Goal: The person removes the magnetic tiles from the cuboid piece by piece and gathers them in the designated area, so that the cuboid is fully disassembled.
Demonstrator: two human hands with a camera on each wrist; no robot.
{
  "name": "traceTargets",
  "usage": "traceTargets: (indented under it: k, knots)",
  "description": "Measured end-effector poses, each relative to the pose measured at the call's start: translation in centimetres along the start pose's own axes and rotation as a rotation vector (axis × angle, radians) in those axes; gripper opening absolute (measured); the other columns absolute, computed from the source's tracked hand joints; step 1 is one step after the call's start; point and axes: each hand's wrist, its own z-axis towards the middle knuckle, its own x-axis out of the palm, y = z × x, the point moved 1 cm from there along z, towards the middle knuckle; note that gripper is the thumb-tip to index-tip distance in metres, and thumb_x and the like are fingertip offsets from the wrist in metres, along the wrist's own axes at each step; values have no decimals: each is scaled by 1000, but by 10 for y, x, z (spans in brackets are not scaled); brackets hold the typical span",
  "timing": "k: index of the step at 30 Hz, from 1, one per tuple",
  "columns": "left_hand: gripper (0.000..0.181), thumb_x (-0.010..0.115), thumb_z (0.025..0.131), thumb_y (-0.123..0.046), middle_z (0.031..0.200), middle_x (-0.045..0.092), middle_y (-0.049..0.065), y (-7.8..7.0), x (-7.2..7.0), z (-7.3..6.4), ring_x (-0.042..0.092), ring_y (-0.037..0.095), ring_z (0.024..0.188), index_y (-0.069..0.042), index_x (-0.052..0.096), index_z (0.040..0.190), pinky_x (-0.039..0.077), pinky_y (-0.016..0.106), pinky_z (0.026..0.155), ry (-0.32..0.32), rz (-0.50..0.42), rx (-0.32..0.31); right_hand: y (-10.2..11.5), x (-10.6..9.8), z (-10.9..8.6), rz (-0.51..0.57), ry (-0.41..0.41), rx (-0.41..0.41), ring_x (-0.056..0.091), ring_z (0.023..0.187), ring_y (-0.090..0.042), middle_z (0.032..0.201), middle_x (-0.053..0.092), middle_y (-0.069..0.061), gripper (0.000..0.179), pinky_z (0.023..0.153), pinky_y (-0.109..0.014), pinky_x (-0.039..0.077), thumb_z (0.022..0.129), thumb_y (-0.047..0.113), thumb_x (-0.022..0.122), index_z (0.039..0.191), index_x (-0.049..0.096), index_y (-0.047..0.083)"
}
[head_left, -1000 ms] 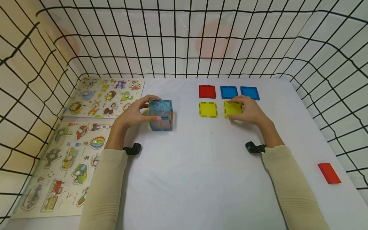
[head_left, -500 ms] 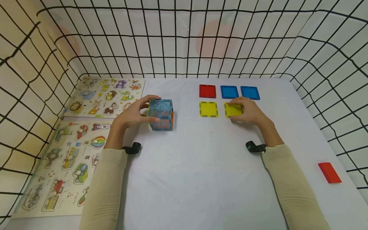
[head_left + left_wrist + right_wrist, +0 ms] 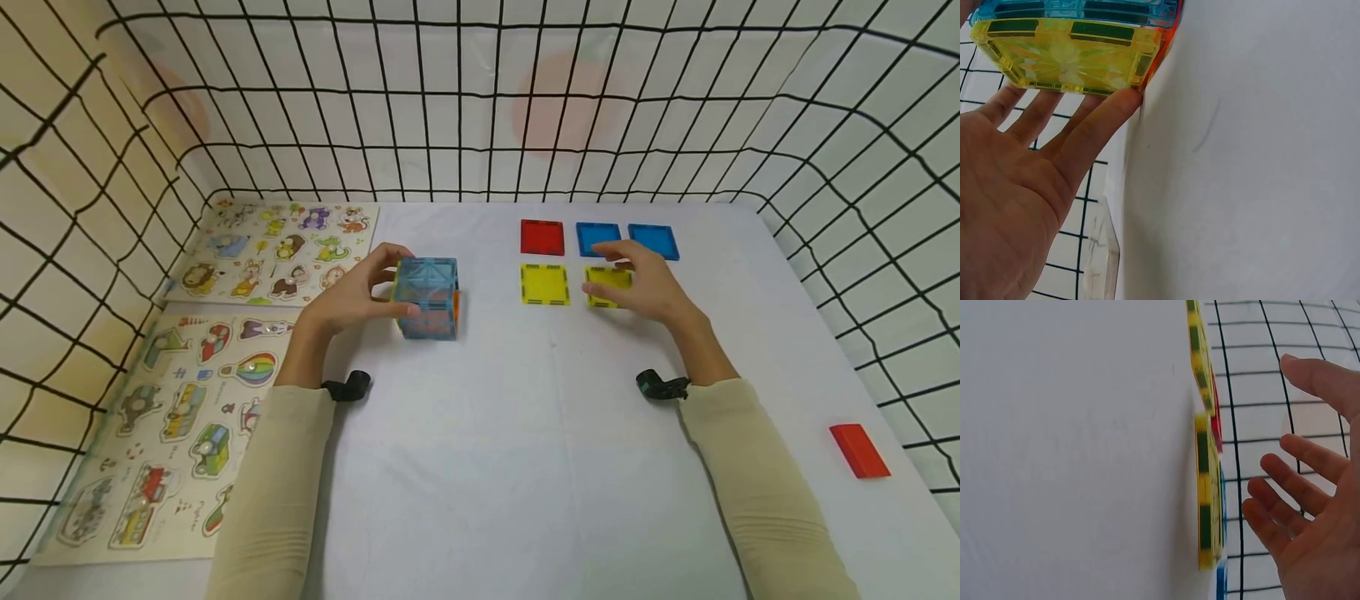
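My right hand (image 3: 643,283) hovers open, holding nothing, over the yellow tile (image 3: 609,286) lying flat just at its nine o'clock; my left hand (image 3: 352,293) steadies the tile cube (image 3: 427,297).

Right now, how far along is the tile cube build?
Done: a closed-looking cube of blue, yellow and orange tiles stands on the table, left hand holding its side. In hand: nothing yet; right hand hovers open above the right yellow tile, not touching in the wrist view. Left: five loose flat tiles, including the red tile, lie unused.
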Motion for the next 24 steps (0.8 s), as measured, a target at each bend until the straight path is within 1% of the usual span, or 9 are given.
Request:
traceTargets:
  k: [3, 6, 10, 13, 17, 24]
  knots:
    - [76, 86, 83, -20, 151, 46, -1, 1, 2, 1, 42, 28, 144, -21, 40, 144, 43, 56, 112, -5, -3, 4, 11, 11, 3, 30, -8, -10, 51, 133, -34, 147, 55, -14, 68, 116, -55, 43, 91, 39, 78, 147, 53, 9]
    - [77, 85, 84, -20, 154, 43, -2, 2, 5, 5, 40, 28, 146, -24, 39, 145, 43, 57, 112, -1, -6, 1, 25, 23, 7, 83, -10, -42, 56, 126, -31, 141, 59, -12, 65, 113, -53, 47, 91, 36, 78, 146, 54, 10]
    - [76, 84, 85, -19, 153, 42, 0, 1, 8, 9, 38, 29, 148, -26, 39, 146, 41, 58, 115, 7, -4, 2, 46, 36, 11, 121, 13, -95, 61, 118, -27, 131, 64, -12, 63, 107, -50, 52, 90, 35, 79, 144, 56, 11]
    - [76, 83, 86, -17, 153, 43, 1, 1, 9, 10, 38, 30, 148, -25, 39, 147, 39, 58, 116, 21, -10, 18, 62, 44, 13, 121, 32, -125, 63, 114, -25, 126, 66, -11, 63, 104, -47, 54, 90, 35, 80, 143, 57, 11]
    - [76, 83, 86, -17, 154, 43, -1, 1, 10, 10, 39, 29, 147, -23, 38, 147, 38, 57, 117, 39, -21, 43, 82, 53, 17, 154, 53, -147, 65, 110, -23, 123, 67, -11, 63, 100, -45, 57, 89, 37, 81, 142, 57, 14]
    - [76, 85, 85, -21, 155, 43, -3, 1, 12, 8, 39, 29, 147, -24, 40, 146, 40, 58, 116, 27, -16, 49, 106, 68, 21, 223, 99, -207, 68, 106, -27, 122, 68, -15, 64, 97, -49, 59, 87, 37, 81, 142, 57, 16]
